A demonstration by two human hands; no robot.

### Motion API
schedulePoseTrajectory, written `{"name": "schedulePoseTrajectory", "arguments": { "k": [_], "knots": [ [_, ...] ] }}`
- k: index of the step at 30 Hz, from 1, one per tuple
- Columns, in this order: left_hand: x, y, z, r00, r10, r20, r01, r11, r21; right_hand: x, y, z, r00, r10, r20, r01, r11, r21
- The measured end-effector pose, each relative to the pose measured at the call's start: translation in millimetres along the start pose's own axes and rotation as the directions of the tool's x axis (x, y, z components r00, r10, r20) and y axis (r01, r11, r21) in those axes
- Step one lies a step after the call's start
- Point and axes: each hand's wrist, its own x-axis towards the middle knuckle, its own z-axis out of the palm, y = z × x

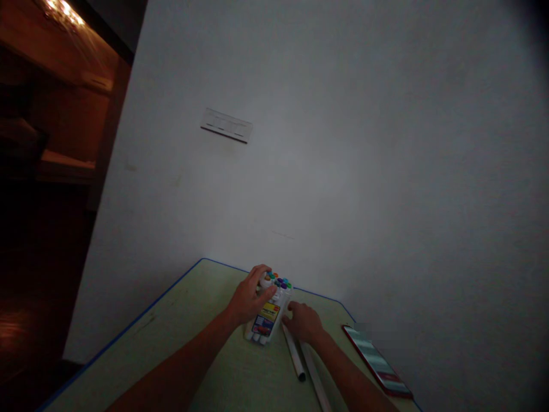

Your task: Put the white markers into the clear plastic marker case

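Dim room, and a plain pale wall (343,143) fills most of the view, with a white switch plate (226,125) mounted on it up and to the left. Off at the far left edge, dark wooden shelving (55,103) catches a glint of warm light. Down at the bottom sits a pale green worktop (189,337) with a thin blue edge, pushed into the wall.

Both forearms reach forward from the bottom edge and converge near the back of the worktop. The left hand (251,297) comes in from the lower left, wrist fairly straight, palm down, fingers curled over the top of a pack of markers (270,309), closing on the end where the coloured caps show orange, green, blue and purple. The pack lies with its caps toward the wall and its yellow, blue and red label facing up. The right hand (304,323) comes in from the lower right, knuckles up, fingers bent loosely, resting just beside the pack's right edge; whether it actually grips the pack I cannot tell in this light.

Right under that right hand lie two white rolled tubes (300,363), side by side, running back toward the camera. Further right, near the worktop's edge, lies a phone (377,360) in a red case, screen up, well apart from both hands.
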Motion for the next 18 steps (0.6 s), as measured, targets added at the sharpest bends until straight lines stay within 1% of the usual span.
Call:
{"name": "schedulePoseTrajectory", "arguments": {
  "k": [2,4,6,7,9,11,12,13,14,15,16,17,18],
  "knots": [
    [0,0,-0.4,1.000,0.001,0.002,-0.001,1.000,0.006,3,-7,8,0.998,-0.017,0.053,0.018,1.000,-0.021],
    [0,0,-0.8,1.000,0.003,0.003,-0.003,1.000,0.009,7,-9,17,0.996,-0.030,0.086,0.030,1.000,-0.007],
    [0,-1,-1.0,1.000,0.001,0.001,-0.001,1.000,0.007,11,-7,21,0.995,-0.039,0.090,0.037,0.999,0.027],
    [0,0,-1.0,1.000,-0.001,0.001,0.001,1.000,0.007,13,-3,19,0.996,-0.046,0.075,0.042,0.998,0.050],
    [0,0,-0.9,1.000,-0.002,0.002,0.002,1.000,0.013,16,5,6,0.998,-0.057,-0.007,0.058,0.991,0.118],
    [0,1,-0.6,1.000,0.001,0.004,-0.001,1.000,0.024,19,17,-21,0.985,-0.039,-0.168,0.076,0.973,0.218],
    [0,1,-0.5,1.000,0.001,0.005,-0.001,1.000,0.023,20,22,-38,0.965,0.004,-0.264,0.071,0.960,0.273],
    [0,2,-0.3,1.000,0.000,0.005,0.000,1.000,0.017,20,26,-57,0.925,0.056,-0.376,0.078,0.940,0.331],
    [0,2,-0.1,1.000,0.000,0.005,0.000,1.000,0.008,20,30,-75,0.866,0.103,-0.489,0.119,0.907,0.403],
    [1,2,0.0,1.000,0.000,0.004,0.000,1.000,-0.002,20,31,-93,0.794,0.147,-0.590,0.194,0.858,0.476],
    [1,2,0.2,1.000,0.000,0.003,0.000,1.000,-0.009,19,31,-108,0.728,0.187,-0.660,0.272,0.804,0.529],
    [1,2,0.3,1.000,0.002,0.001,-0.002,1.000,-0.012,18,28,-122,0.675,0.217,-0.705,0.345,0.752,0.562],
    [1,2,0.4,1.000,0.005,-0.002,-0.005,1.000,-0.012,17,24,-132,0.644,0.230,-0.730,0.410,0.702,0.583]
  ]
}}
